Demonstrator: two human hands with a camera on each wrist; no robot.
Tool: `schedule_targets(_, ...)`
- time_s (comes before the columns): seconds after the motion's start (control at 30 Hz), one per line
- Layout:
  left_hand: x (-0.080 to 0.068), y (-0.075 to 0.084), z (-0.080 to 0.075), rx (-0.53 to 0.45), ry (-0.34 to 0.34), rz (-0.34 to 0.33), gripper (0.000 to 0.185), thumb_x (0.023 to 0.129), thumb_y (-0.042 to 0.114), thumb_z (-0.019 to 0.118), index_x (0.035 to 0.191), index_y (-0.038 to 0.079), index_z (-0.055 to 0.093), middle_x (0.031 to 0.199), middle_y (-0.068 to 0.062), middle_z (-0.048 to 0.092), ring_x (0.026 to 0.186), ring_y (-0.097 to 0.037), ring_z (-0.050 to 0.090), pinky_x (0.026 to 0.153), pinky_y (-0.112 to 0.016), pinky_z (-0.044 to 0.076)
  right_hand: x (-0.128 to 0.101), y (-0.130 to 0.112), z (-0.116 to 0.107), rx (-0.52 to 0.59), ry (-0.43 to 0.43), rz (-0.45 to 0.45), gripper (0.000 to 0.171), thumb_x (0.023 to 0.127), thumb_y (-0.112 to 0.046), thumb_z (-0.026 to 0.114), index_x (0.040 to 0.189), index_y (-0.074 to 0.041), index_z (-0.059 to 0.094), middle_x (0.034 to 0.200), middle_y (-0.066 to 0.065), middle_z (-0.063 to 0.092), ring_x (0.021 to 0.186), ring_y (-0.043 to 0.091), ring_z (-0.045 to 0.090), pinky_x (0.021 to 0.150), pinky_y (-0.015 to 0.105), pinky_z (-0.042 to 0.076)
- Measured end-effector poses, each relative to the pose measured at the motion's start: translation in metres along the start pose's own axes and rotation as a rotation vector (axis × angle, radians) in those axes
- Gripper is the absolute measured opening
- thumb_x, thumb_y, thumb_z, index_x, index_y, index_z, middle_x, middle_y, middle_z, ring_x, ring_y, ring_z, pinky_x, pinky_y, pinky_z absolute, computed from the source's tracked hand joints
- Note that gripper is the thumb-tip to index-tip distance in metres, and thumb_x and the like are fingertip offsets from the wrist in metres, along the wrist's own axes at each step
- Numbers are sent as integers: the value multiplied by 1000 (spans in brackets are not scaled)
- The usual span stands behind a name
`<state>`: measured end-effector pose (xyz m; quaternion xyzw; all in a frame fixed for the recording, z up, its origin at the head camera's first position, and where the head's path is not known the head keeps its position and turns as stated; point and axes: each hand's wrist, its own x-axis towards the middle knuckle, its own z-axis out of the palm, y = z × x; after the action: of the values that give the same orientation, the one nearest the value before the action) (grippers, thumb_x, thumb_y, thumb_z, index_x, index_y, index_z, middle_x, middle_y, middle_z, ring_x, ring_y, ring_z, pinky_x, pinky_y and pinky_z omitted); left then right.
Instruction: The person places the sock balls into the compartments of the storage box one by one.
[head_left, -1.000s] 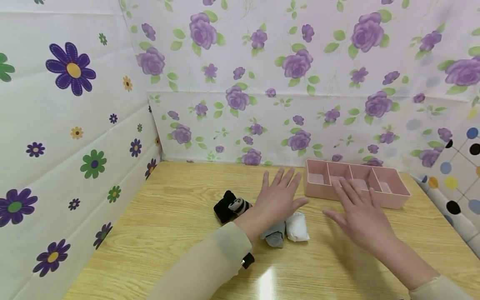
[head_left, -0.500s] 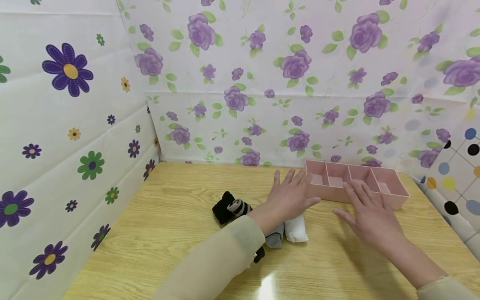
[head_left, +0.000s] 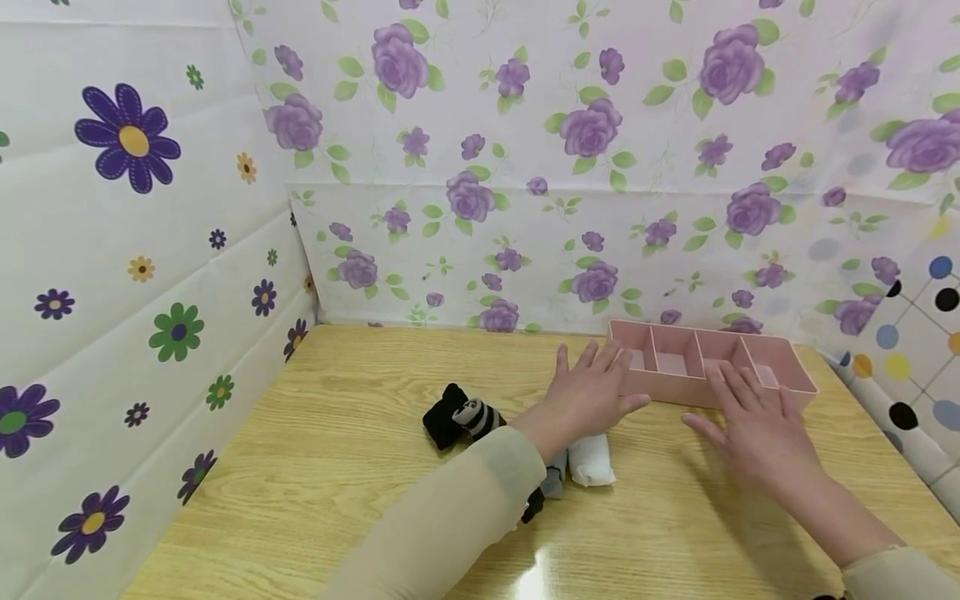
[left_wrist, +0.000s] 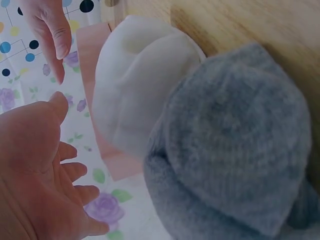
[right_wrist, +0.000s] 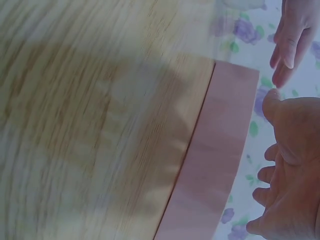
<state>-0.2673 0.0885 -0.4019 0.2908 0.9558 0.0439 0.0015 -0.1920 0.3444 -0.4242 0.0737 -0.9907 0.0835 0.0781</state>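
Note:
My left hand (head_left: 588,396) hovers with spread fingers above the rolled socks, near the left end of a pink divided box (head_left: 660,385). Below its wrist lie a white rolled sock (head_left: 591,460) and a grey rolled sock (left_wrist: 240,135), side by side. To the left sit a black rolled sock (head_left: 445,417) and a striped grey-and-black one (head_left: 478,417). Part of another black item (head_left: 533,505) shows under the left sleeve. My right hand (head_left: 768,433), fingers extended, is held over the box's front edge; neither hand holds anything.
The pink box has several compartments and stands at the back right of the wooden table (head_left: 337,467), against a flowered backdrop (head_left: 465,250). A dotted cloth (head_left: 922,358) hangs along the right side.
Both hands have drifted to the right, with fingers still extended. The left forearm now covers more of the grey sock. The socks and box have stayed in place.

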Motion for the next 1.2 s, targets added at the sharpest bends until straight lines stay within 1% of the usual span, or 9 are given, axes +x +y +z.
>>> schedule_targets(0.1,2,0,3,1,-8,1,82,110,76,30,179,33,19,185,9,12,169,-22,14,134,-62,9,1,4,1,-1,-5,9,92,114,-62,48,174,3,22,175,36,18,160,60,17,122,84,2)
schedule_targets(0.33,4,-1,8,7,-12,3,82,110,75,33,179,33,20,183,10,22,168,-23,20,134,-63,12,4,12,4,7,-26,22,92,114,-62,49,174,3,21,175,36,18,160,60,16,120,85,4)
schedule_targets(0.47,3,-1,7,14,-33,-5,81,110,76,34,179,34,21,182,12,21,169,-22,19,134,-63,12,5,14,7,7,-44,25,93,115,-63,47,174,3,21,175,36,17,160,60,15,120,85,5)
schedule_targets(0.67,5,-2,8,10,-47,-4,80,110,75,35,178,32,27,183,12,21,169,-22,18,134,-63,11,6,17,9,9,-66,33,93,115,-64,44,173,5,22,176,36,16,160,59,15,120,85,3)
schedule_targets(0.83,4,-2,6,21,-62,-8,81,110,76,33,177,32,28,183,12,19,169,-22,18,134,-63,10,7,17,11,12,-70,34,93,115,-64,44,172,6,23,176,36,16,160,60,15,120,85,2)
schedule_targets(0.97,1,-2,4,29,-68,-10,81,110,76,34,177,31,29,183,12,19,169,-22,18,134,-64,10,8,17,14,7,-67,28,94,115,-64,45,172,7,23,176,36,18,160,60,15,119,86,5)
schedule_targets(1.2,-1,-5,3,32,-67,-25,80,110,76,36,176,32,32,182,11,23,168,-22,21,133,-64,13,10,14,16,35,-68,13,95,114,-64,46,172,8,22,175,36,16,159,63,15,120,85,5)
